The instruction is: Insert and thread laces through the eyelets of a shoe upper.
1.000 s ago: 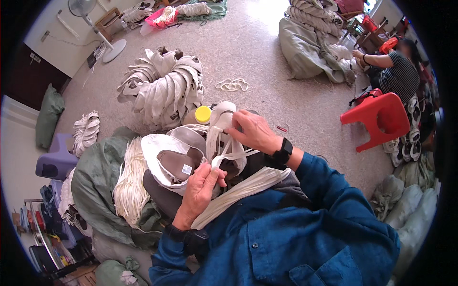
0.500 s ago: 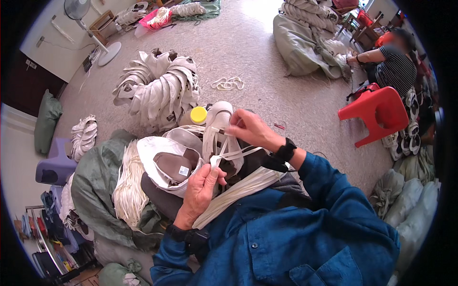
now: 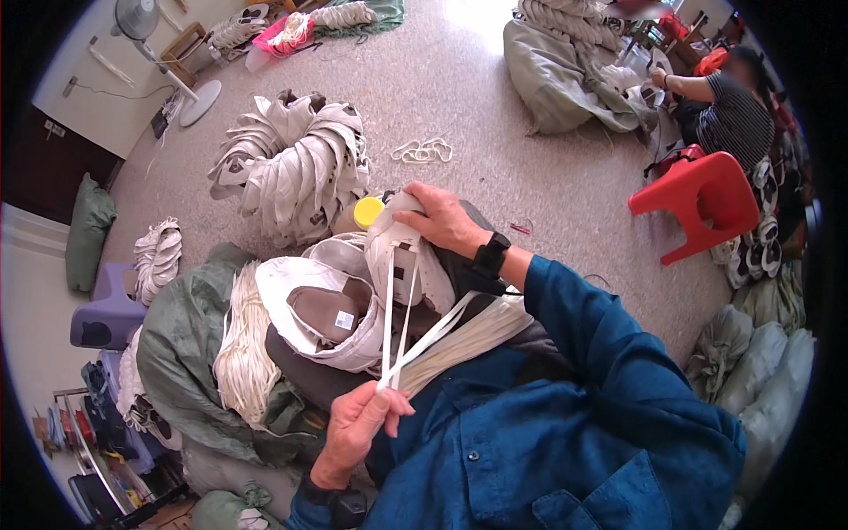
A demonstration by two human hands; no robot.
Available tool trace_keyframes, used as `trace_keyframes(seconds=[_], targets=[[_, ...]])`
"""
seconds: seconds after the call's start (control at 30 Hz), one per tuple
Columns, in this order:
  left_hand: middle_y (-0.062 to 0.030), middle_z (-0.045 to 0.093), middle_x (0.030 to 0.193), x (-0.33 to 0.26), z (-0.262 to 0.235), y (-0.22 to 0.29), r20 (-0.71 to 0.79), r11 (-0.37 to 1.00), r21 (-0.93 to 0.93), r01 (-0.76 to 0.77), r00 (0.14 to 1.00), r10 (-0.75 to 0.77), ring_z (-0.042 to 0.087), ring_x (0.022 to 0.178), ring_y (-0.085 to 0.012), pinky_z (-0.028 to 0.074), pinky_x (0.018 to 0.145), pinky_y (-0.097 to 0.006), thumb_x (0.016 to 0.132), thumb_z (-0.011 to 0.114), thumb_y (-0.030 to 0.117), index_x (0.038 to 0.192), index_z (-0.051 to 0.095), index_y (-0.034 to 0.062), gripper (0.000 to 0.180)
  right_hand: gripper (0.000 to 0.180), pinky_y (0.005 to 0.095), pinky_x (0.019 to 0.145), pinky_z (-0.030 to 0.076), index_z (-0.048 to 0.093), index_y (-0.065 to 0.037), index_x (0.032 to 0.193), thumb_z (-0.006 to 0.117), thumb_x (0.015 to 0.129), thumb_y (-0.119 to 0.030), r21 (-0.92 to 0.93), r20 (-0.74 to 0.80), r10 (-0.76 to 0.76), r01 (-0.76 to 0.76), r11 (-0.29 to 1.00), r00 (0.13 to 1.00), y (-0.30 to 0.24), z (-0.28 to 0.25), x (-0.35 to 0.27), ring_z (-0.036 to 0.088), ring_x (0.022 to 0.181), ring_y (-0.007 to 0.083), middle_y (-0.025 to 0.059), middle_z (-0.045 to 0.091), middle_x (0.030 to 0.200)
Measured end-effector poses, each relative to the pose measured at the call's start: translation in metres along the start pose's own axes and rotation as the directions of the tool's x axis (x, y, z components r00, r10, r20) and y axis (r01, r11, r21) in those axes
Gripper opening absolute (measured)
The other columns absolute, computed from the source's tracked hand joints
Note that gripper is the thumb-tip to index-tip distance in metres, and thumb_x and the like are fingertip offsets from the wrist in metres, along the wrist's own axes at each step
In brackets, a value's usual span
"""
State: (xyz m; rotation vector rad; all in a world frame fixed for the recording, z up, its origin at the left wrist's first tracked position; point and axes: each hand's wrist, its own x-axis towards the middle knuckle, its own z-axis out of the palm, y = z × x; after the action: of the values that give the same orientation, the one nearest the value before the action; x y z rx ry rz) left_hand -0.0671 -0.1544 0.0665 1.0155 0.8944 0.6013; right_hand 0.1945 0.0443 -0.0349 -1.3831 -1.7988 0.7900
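Note:
My left hand (image 3: 358, 433) pinches a flat white shoelace (image 3: 387, 322) near my lap. Its strands run taut up to the eyelets of a pale shoe upper (image 3: 433, 278). Over the toe end of that upper lies my right hand (image 3: 442, 221), gripping it with thumb and fingers. Beside it on the left rests another white upper (image 3: 276, 291) with a brown lining and a small white label. A bundle of cream laces (image 3: 481, 340) lies across my lap, under the worked lace.
A ring of stacked uppers (image 3: 300, 168) sits on the floor ahead, near a yellow lid (image 3: 368, 212). More laces (image 3: 240, 344) lie on a green sack (image 3: 177, 344) at left. At right stand a red stool (image 3: 698, 199) and a seated person (image 3: 733, 110).
My left hand has drawn the lace down toward my lap, pulling it taut. My right hand has moved from the lace onto the upper's toe.

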Motion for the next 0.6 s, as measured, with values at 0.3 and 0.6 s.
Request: trace_keyframes(seconds=[0.3, 0.6], targets=[[-0.0088, 0.067, 0.087, 0.010, 0.007, 0.036, -0.044, 0.978, 0.107, -0.180, 0.982, 0.186, 0.063, 0.073, -0.0128, 0.046, 0.094, -0.034, 0.104, 0.050, 0.022, 0.099, 0.066, -0.0031, 0.030, 0.052, 0.0445, 0.091, 0.049, 0.049, 0.004, 0.124, 0.070, 0.087, -0.026, -0.216, -0.035, -0.151, 0.140, 0.966, 0.988, -0.041, -0.037, -0.084, 0.057, 0.108, 0.0403, 0.0230, 0.055, 0.118], [-0.0104, 0.070, 0.079, 0.030, 0.032, 0.056, 0.116, 0.843, 0.396, -0.365, 0.930, 0.348, 0.068, 0.088, -0.0205, 0.028, 0.115, -0.045, 0.104, 0.049, 0.020, 0.093, 0.064, -0.0025, 0.029, 0.042, 0.0492, 0.084, 0.052, 0.049, 0.005, 0.117, 0.063, 0.083, -0.015, -0.081, 0.042, -0.112, 0.115, 0.990, 0.993, -0.019, 0.013, -0.100, 0.061, 0.097, 0.0462, 0.0268, 0.056, 0.115]])
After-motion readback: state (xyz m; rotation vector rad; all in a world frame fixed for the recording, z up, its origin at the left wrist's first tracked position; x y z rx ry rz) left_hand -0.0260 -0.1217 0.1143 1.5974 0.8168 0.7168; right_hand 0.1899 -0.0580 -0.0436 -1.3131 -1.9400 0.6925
